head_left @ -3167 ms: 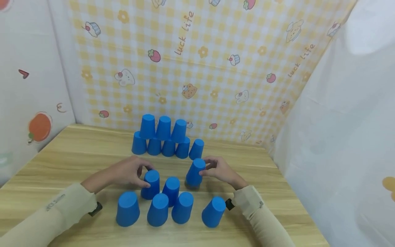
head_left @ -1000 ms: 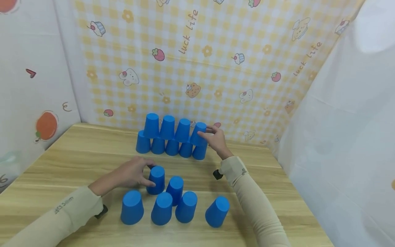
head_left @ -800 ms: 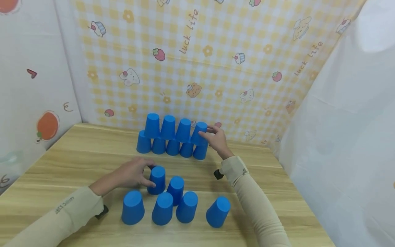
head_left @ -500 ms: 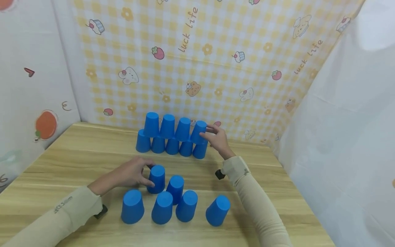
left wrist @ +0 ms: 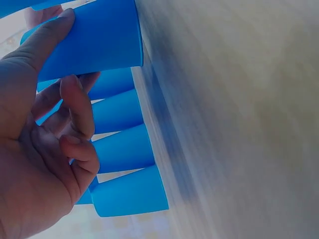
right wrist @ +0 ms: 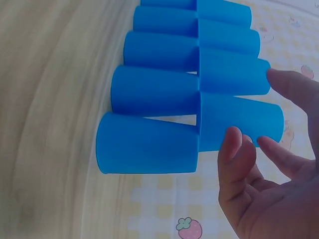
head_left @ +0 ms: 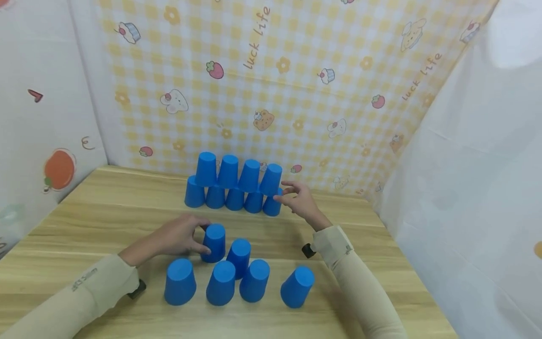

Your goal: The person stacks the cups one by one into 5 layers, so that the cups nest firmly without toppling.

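"Stack [head_left: 230, 181]: is anything gripping it?"

"No. Right hand [head_left: 301, 201] hovers just beside its right end, fingers parted, grasping nothing. Left hand [head_left: 179, 235] pinches an inverted cup [head_left: 215, 242] in front of it; loose cups [head_left: 221, 285] stand farther out in front."

"Handling?"

"I'd draw the right fingers straight back from the stack, so no tip nudges it, and pinch the cup lightly."

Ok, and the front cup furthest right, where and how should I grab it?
I'd pinch the cup by its sides, around mid-height, coming from the right with the right hand. It stands upside down, narrow end up, and the other front cups are all to its left.
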